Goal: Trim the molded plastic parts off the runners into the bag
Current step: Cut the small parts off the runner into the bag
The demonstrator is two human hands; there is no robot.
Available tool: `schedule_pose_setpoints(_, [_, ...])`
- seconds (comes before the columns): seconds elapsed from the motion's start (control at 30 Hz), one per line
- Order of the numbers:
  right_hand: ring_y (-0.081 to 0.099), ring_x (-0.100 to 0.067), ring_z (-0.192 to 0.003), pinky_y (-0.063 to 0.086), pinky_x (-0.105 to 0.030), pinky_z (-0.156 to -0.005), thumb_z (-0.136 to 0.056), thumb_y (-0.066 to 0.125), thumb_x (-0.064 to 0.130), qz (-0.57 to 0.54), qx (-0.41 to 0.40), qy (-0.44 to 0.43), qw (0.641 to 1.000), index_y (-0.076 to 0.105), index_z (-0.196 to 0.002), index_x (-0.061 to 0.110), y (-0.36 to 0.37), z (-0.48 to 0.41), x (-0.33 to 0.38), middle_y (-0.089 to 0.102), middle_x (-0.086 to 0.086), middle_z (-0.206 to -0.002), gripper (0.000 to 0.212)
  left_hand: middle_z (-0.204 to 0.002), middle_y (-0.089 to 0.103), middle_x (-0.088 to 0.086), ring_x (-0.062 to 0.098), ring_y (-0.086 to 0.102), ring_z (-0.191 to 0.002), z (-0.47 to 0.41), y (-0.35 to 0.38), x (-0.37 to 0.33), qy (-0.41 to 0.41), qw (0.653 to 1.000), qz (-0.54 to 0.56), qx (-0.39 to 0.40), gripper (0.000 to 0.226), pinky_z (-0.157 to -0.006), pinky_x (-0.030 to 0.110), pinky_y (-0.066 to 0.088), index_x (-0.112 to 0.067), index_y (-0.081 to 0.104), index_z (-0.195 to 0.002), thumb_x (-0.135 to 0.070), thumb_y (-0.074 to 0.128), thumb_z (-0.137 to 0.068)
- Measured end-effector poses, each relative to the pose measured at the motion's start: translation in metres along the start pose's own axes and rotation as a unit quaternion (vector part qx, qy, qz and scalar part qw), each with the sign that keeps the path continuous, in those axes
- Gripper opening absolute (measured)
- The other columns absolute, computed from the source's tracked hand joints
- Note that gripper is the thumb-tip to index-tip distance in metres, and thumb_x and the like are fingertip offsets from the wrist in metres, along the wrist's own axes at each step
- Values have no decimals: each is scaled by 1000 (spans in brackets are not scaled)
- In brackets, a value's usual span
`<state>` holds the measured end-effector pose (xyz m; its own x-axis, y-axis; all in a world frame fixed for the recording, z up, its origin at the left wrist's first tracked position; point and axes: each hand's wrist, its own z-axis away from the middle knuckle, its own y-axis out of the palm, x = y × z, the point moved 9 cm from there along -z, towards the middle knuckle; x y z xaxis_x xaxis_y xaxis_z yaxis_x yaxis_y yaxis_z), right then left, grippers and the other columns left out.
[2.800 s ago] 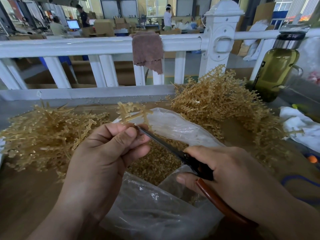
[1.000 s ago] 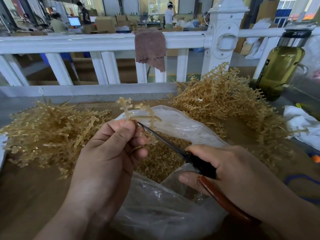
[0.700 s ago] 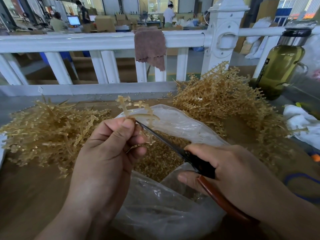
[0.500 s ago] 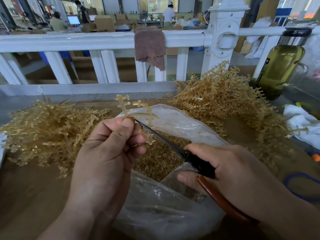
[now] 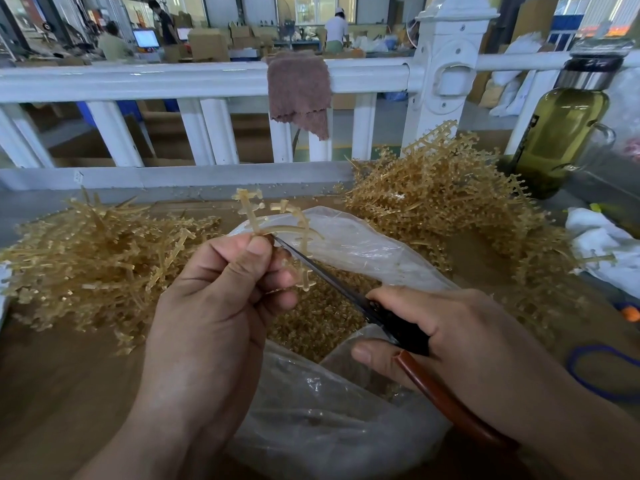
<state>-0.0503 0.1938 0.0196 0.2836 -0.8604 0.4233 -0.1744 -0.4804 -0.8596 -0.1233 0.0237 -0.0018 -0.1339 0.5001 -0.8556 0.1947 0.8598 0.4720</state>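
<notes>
Amber plastic runner [image 5: 277, 225], pinched in left hand [image 5: 214, 306], met scissors [image 5: 377, 311] gripped by right hand [image 5: 450, 341] above clear bag [image 5: 346, 427] of trimmed parts [image 5: 311, 323].

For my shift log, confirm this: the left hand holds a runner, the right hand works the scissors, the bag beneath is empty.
Not empty: the head view shows the bag holding a heap of trimmed parts. The left hand does hold a runner and the right hand the scissors.

readable text: none | bottle [image 5: 562, 133] label: too small | monitor [image 5: 146, 38] screen: blurred
</notes>
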Motion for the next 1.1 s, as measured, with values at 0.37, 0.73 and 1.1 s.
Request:
schedule_pose_setpoints(0.37, [53,-9,-60,34,-18,-50,-85,52,65,-2,17,3,1000,56,-78,23,0,0,1,50,8,-59,43,-70,61,2,12,61,-63,0,4,4,-10,1000,17,-2,14,-54,21,52,-25,68,-69,-20,63,-82])
schedule_pose_setpoints(0.73, [52,-8,-58,34,-18,-51,-84,49,67,11,16,12,1000,48,-70,26,0,1,2,47,9,-56,43,-66,62,3,11,62,-61,1,2,7,-18,999,26,-8,17,-55,20,54,-26,69,-67,-21,62,-81])
schedule_pose_setpoints(1.1, [54,-10,-55,34,-19,-48,-90,51,67,-23,42,10,999,48,-75,27,7,1,0,52,6,-60,43,-66,62,2,11,63,-62,0,1,7,-15,1000,14,-5,17,-56,20,54,-26,68,-67,-21,62,-82])
